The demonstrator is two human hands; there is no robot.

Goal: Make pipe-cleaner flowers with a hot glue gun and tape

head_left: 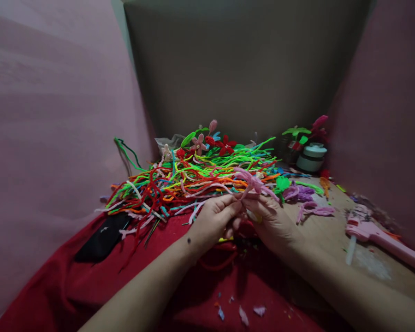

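Left hand (216, 216) and right hand (275, 221) meet near the centre of the frame, fingertips of both pinching the lower end of a pink piece (253, 181), whose loops spread above them. Behind lies a heap of colourful stems (200, 177). A phone (102, 237) lies at lower left on red cloth (86, 293), a pink glue gun (375, 234) at right, and scraps (243, 315) at bottom centre.

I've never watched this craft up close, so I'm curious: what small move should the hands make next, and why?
Perhaps a gentle twist at the lower end of the pink fuzzy piece: the left hand and right hand meet there, fingertips close together, while its strands splay out beyond them.
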